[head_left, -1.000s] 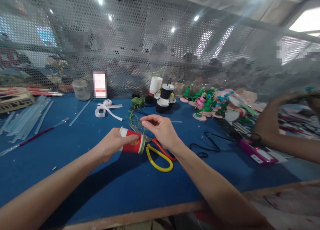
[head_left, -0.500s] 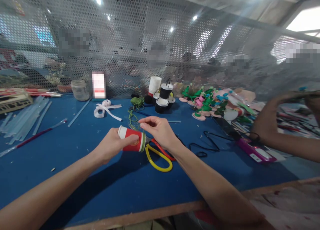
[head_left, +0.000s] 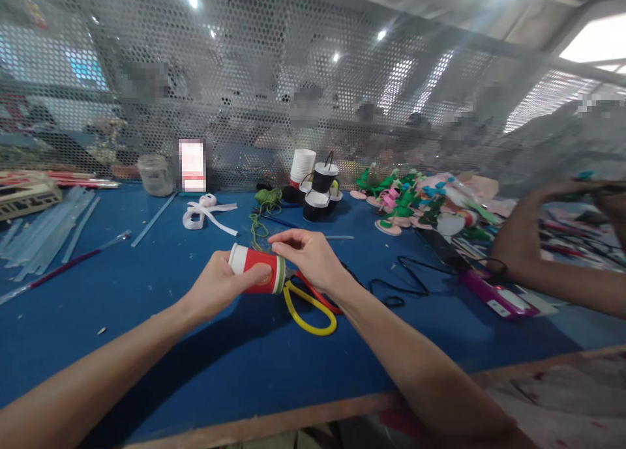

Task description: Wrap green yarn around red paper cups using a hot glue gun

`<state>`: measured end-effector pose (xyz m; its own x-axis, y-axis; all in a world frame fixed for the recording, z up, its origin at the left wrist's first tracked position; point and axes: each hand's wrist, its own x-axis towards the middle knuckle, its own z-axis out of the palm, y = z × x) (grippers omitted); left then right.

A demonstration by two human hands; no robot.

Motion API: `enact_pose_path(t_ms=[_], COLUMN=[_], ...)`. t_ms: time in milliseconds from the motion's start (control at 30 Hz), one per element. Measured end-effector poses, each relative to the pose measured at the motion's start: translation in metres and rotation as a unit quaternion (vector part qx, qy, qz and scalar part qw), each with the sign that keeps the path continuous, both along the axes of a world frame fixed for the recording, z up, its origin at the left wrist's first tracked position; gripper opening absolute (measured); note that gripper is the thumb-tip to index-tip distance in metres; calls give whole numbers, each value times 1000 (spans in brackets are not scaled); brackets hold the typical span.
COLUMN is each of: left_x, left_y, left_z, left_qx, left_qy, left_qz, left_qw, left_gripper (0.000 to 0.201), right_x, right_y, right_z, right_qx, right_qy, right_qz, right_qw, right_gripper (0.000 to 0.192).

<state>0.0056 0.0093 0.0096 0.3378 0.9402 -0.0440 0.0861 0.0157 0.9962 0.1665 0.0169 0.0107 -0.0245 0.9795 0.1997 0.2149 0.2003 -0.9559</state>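
Note:
A red and white paper cup (head_left: 253, 266) lies on its side in my left hand (head_left: 215, 285), the thumb pressed along its red wall. Green yarn (head_left: 282, 275) circles the cup's rim on the right. My right hand (head_left: 313, 257) is closed in a pinch just above that rim, on the thin strand of yarn. A loose tangle leads back from there to a small green yarn ball (head_left: 268, 198). Under my right wrist rest scissors with one yellow and one red handle (head_left: 313, 332); their blades are partly hidden behind the cup.
Stacked white cups (head_left: 303, 165) and small black buckets (head_left: 317, 206) stand at the back. White ribbon (head_left: 208, 216) and glue sticks (head_left: 53, 231) lie left. Green figures (head_left: 403, 204), a purple glue gun (head_left: 499, 296) and a co-worker's arm (head_left: 548, 273) are right.
My right fingertips have moved slightly left and down toward the cup. The cup in my left hand has barely shifted, and the scissors lie as before.

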Motion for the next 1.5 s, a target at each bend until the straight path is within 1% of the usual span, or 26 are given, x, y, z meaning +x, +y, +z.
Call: enact_pose_path(t_ms=[233, 433, 600, 700, 833, 933, 1000, 1100, 1167, 1200, 1233, 1333, 1367, 1433, 1500], left_x=[-1, 0, 1, 0, 0, 0, 0, 0, 0, -1, -1, -2, -2, -2, -2], left_y=[-1, -1, -1, -1, 0, 1, 2, 4, 5, 6, 6, 6, 6, 5, 5], left_z=[-2, -3, -3, -4, -4, -2, 1, 4, 5, 5, 4, 2, 1, 0, -1], left_qx=[13, 9, -8, -12, -11, -22, -34, -42, -40, -37, -32, -15, -10, 2, 18], left_qy=[15, 4, -15, -17, -19, -35, -54, -84, -95, -97, -98, -98, -92, -69, -41], left_qz=[5, 14, 24, 21, 21, 26, 35, 58, 67, 68, 69, 68, 68, 71, 72], left_qw=[1000, 1000, 1000, 1000, 1000, 999, 997, 994, 992, 992, 992, 993, 993, 995, 996], left_gripper=[24, 25, 25, 25, 24, 23, 22, 23, 24, 23, 23, 23, 23, 22, 20], right_x=[1, 0, -1, -1, -2, -2, 1, 8, 13, 14, 15, 13, 11, 7, 5], right_y=[1, 0, 2, 4, 4, 6, 9, 12, 9, 6, 3, -9, -12, -15, -13], right_z=[-1, -1, -2, -3, -5, -7, -7, -3, 3, 6, 10, 16, 17, 14, 8], right_qx=[4, -4, -40, -65, -74, -70, -50, 10, 22, 9, -12, -86, -100, -107, -100], right_qy=[-1, 0, 52, 91, 101, 62, 13, -67, -92, -90, -79, -38, -32, -24, -10], right_qz=[2, 1, 4, 16, 23, 24, 18, -34, -55, -43, -16, 100, 126, 148, 148], right_qw=[1000, 1000, 998, 994, 992, 995, 999, 997, 994, 995, 997, 991, 986, 983, 984], right_gripper=[12, 12, 9, 9, 10, 12, 16, 13, 16, 20, 24, 28, 28, 27, 27])
